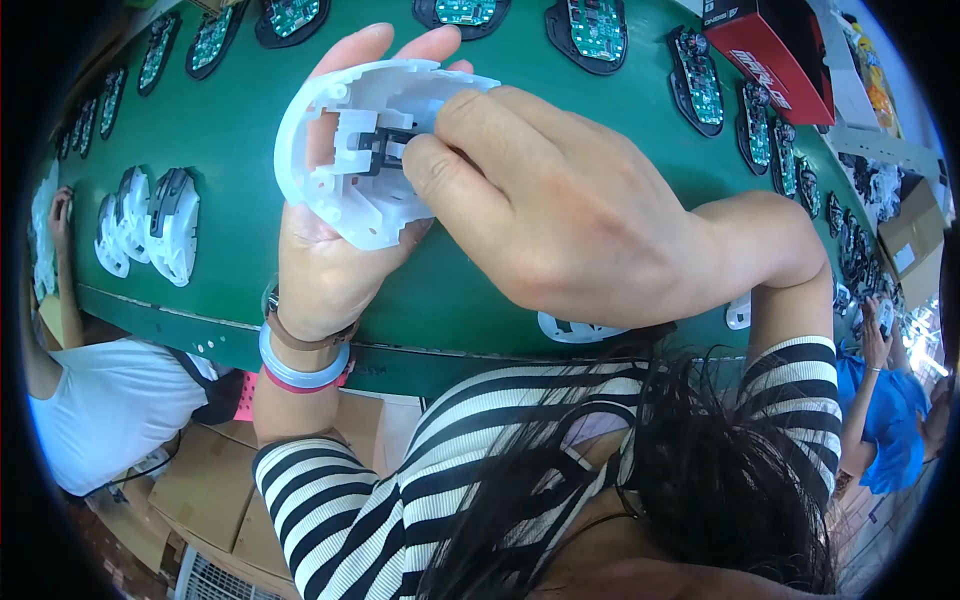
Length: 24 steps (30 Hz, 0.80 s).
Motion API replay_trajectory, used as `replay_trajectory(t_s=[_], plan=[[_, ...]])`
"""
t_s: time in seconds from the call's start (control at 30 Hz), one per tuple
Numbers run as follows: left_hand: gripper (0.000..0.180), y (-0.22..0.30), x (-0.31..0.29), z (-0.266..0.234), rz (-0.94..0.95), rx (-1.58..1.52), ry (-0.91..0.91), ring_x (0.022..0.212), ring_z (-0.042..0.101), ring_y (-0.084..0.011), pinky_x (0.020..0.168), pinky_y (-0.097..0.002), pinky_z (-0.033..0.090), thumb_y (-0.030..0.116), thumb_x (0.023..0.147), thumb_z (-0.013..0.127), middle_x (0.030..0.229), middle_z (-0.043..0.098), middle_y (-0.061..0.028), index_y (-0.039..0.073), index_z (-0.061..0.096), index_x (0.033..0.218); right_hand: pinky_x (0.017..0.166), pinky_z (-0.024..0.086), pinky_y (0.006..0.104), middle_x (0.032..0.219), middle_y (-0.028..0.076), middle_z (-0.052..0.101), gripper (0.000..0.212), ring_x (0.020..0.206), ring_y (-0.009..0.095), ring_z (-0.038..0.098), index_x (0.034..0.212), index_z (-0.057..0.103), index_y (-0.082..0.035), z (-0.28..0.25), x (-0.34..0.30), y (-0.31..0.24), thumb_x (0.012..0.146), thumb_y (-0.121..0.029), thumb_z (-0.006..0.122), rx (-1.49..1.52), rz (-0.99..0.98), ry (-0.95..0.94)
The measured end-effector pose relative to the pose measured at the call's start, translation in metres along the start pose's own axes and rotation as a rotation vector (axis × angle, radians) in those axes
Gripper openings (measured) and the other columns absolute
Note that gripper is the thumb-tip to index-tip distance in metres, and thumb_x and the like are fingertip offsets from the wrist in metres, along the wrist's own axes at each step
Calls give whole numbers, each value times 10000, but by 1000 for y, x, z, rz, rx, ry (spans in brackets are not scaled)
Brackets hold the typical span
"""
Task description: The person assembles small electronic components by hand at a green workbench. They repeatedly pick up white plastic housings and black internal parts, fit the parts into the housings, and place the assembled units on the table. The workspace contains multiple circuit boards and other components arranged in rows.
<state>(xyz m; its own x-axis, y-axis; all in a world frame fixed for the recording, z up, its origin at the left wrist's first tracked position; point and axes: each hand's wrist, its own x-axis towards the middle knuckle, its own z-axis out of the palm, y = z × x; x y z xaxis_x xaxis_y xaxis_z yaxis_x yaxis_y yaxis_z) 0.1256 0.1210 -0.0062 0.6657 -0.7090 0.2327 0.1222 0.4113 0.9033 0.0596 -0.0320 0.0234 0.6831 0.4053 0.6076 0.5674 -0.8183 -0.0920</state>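
White plastic shell sits in the grip of the left hand, raised over the green counter, its hollow inside facing the wearer's view. The palm lies behind and below it, while fingertips show past its upper rim; the hand is partly curled around the back, and skin shows through an opening in the plastic. The right hand comes over from the other side, its fingers bent and its thumb and forefinger close together at the shell's right part. The thumb tip lies at the edge of a small black piece set in the middle of the shell; whether that grip pinches the piece or only presses there, I cannot tell.

Green circuit boards in black trays stand spaced along the counter's far side, near a red box at the upper right. Three white-and-black covers rest to the left, well apart from the hands.
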Motion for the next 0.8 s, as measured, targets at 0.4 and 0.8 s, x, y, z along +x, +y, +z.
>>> replay_trajectory(t_s=[0.4,0.8], plan=[[993,42,22,65,-347,-74,587,1409,239,-366,1148,-478,230,261,681,671,1559,95,-228,150,146,1517,472,460,288,655,31,482,181,604,170,564,825,563,-46,20,12,13,678,-136,619,-89,27,178],[948,14,-8,-2,-167,-144,154,1296,405,-276,1102,-411,310,122,659,660,1420,375,-143,65,190,1480,439,481,322,629,65,545,192,584,209,628,894,481,-59,23,14,4,770,-141,604,104,140,157]])
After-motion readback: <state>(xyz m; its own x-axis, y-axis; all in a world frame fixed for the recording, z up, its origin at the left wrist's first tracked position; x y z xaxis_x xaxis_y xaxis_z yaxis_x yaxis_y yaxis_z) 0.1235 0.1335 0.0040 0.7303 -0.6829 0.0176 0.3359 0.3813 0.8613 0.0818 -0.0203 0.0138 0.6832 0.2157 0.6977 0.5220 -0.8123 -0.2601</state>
